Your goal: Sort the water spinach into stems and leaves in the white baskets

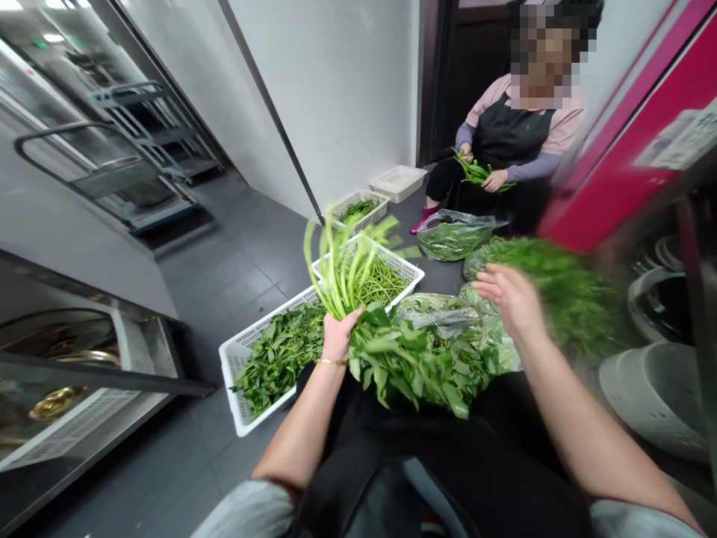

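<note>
Bunch of green leafy stalks (pixel 386 344): gripped at its middle by the left hand, over the person's black-aproned lap.
Long axis: near upright and tilted away from the body; leaves hang toward the lap, pale cut stem ends fan out above the baskets.
Left hand (pixel 337 338): closed in a fist round the stalks, with a thin gold bangle (pixel 331 362) at the wrist.
Right hand (pixel 507 299): empty, fingers loosely spread, palm down. It is to the right of the bunch and apart from it, and is the nearer hand to the bagged greens.
Clear plastic bag (pixel 442 314): lies between the two hands, just beyond the lap, full of like greens.
Long white plastic lattice basket (pixel 238 351): on the grey tiled floor (pixel 235 276) left of the bunch, holding loose leaves.
Second white lattice basket (pixel 413 275): at the first basket's far end, behind the raised stems, holding bare green stems.
Blurred heap of greens (pixel 565 299): right of the right hand.
Co-worker: seated at the floor's far side, both hands on a smaller green bunch (pixel 476 173). A small white basket of greens (pixel 358 209) and an empty white tray (pixel 397 181) sit beside that person.
</note>
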A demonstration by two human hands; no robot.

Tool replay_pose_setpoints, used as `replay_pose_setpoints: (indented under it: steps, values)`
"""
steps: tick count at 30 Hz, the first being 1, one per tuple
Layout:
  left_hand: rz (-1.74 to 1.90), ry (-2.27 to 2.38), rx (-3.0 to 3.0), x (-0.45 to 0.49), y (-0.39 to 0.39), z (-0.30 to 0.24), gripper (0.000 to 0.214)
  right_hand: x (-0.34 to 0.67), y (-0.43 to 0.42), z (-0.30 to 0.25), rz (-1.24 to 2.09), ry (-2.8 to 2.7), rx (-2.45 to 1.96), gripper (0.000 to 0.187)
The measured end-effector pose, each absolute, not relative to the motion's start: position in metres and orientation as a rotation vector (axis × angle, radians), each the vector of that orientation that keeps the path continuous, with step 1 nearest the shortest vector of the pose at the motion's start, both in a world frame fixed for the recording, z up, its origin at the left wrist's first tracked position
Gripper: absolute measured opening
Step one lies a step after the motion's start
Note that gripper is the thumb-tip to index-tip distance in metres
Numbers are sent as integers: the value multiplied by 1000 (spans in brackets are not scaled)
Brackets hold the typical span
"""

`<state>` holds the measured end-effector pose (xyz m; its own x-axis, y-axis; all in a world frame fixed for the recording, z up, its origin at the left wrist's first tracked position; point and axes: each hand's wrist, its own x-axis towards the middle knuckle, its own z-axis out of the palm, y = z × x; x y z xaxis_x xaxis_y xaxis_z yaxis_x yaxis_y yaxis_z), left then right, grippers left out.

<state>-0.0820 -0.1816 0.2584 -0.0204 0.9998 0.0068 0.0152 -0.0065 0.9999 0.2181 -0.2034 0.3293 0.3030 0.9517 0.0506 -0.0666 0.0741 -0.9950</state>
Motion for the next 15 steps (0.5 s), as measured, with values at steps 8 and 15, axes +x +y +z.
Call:
replay_pose_setpoints:
  steps: [8,15]
  values:
    - [866,1113,938,-44,-190,223,27,215,-224,313,1097,-1539,-1489,26]
    - [809,752,774,-50,-212,279,32,170,-225,284,1129,-1618,-1296,49]
